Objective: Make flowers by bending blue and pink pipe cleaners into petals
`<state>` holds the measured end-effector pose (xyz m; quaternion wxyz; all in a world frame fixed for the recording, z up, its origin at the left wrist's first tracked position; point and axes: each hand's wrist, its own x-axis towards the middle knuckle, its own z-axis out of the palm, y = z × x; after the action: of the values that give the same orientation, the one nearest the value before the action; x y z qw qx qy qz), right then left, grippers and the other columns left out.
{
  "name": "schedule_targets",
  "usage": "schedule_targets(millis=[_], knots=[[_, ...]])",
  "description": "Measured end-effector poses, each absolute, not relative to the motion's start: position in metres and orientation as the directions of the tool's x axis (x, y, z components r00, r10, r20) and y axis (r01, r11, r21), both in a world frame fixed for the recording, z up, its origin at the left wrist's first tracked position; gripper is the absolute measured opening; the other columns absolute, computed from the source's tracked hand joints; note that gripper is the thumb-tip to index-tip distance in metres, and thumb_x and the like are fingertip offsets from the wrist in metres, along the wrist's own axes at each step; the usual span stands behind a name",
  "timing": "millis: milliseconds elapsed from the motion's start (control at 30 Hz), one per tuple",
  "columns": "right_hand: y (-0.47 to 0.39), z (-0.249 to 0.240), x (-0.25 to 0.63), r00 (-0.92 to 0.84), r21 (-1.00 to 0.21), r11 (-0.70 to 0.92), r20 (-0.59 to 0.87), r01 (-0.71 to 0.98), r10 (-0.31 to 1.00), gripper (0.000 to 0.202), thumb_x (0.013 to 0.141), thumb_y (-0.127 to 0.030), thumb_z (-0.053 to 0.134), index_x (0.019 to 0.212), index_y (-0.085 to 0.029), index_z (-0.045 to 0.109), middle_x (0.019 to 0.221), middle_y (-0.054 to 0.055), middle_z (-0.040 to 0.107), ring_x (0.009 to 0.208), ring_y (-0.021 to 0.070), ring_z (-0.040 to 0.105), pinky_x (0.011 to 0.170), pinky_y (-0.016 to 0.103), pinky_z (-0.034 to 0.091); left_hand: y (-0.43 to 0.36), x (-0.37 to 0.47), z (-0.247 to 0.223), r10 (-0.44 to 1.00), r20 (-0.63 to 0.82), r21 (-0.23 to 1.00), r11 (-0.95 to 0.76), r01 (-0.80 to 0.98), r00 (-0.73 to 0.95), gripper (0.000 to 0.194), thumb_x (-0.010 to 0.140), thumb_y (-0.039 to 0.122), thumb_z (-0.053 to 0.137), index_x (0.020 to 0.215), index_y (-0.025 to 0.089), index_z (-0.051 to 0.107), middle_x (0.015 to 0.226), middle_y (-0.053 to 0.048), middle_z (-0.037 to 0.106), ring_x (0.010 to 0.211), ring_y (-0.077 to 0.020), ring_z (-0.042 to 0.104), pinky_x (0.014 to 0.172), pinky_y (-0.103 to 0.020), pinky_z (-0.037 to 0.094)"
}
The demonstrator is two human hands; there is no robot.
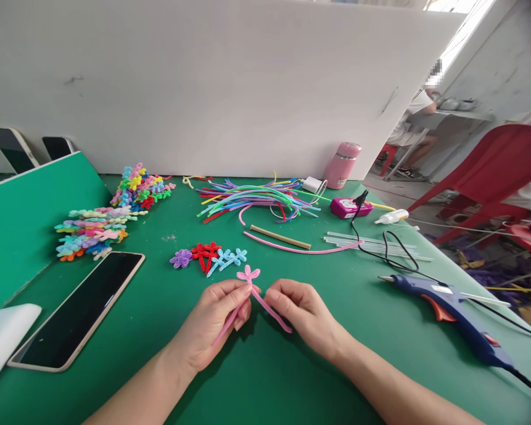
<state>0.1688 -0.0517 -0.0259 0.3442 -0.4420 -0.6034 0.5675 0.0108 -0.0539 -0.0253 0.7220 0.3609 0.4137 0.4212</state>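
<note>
Between finger and thumb, my left hand (223,319) pinches a pink pipe cleaner (248,274) just below its small looped petals. Two loose tails hang down from that pinch, spread apart. The fingers of my right hand (303,313) are closed at the right-hand tail, and part of their contact with it is hidden. Just beyond lie finished pipe cleaner shapes: a purple flower (181,258), red pieces (206,255) and light blue pieces (227,260).
A phone (82,313) lies left, near piled colourful flowers (97,230). Behind are bundled pipe cleaners (256,198) and a pink bottle (343,165). A glue gun (446,316), its black cable and clear glue sticks (376,245) lie right. A person sits beyond the partition (248,88).
</note>
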Motion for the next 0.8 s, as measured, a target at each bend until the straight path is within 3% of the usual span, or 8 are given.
schedule_targets(millis=[233,400,500,667,800], knots=[[-0.055,-0.026,0.166,-0.384,-0.978,0.059,-0.024,0.201,0.923,0.023,0.077,-0.03,0.046,0.061,-0.014,0.048,0.055,-0.003,0.039,0.051,0.0072,0.03,0.045,0.02,0.025,-0.053,0.007,-0.021,0.915,-0.273,0.918,0.341,-0.205,0.296,0.021,0.076,0.031,0.053,0.071,0.014,0.064,0.054,0.001,0.052,0.053,-0.0095,0.044,0.053,-0.022,0.035],[-0.054,-0.026,0.168,-0.355,-0.947,0.101,-0.015,0.304,0.935,0.019,0.075,-0.025,0.046,0.058,-0.015,0.045,0.051,-0.004,0.036,0.047,0.0066,0.028,0.042,0.019,0.023,-0.049,-0.001,-0.014,0.963,-0.171,0.98,0.188,-0.068,0.207,0.017,0.073,0.03,0.058,0.065,0.015,0.064,0.06,0.001,0.055,0.061,-0.0117,0.045,0.062,-0.024,0.036],[-0.056,-0.029,0.167,-0.333,-0.917,0.176,0.05,0.359,0.941,0.019,0.074,-0.022,0.047,0.056,-0.016,0.046,0.05,-0.005,0.037,0.046,0.0062,0.028,0.041,0.019,0.022,-0.049,0.001,-0.013,0.957,-0.196,0.979,0.205,-0.019,0.213,0.017,0.071,0.03,0.06,0.067,0.015,0.065,0.06,0.0,0.055,0.061,-0.0118,0.044,0.06,-0.023,0.035],[-0.059,-0.035,0.164,-0.343,-0.879,0.25,0.106,0.407,0.933,0.022,0.076,-0.025,0.048,0.056,-0.015,0.05,0.047,-0.005,0.036,0.044,0.0057,0.027,0.04,0.019,0.022,-0.052,0.01,-0.019,0.938,-0.252,0.957,0.278,-0.083,0.238,0.018,0.07,0.031,0.061,0.072,0.014,0.066,0.059,0.001,0.055,0.056,-0.0097,0.045,0.058,-0.023,0.036],[-0.058,-0.026,0.165,-0.299,-0.914,0.245,0.147,0.323,0.943,0.017,0.079,-0.032,0.049,0.079,-0.016,0.056,0.053,-0.004,0.041,0.048,0.0079,0.033,0.045,0.02,0.028,-0.05,0.01,-0.022,0.94,-0.264,0.923,0.311,-0.226,0.216,0.014,0.07,0.029,0.062,0.071,0.014,0.064,0.056,0.002,0.054,0.05,-0.0075,0.045,0.051,-0.02,0.036]])
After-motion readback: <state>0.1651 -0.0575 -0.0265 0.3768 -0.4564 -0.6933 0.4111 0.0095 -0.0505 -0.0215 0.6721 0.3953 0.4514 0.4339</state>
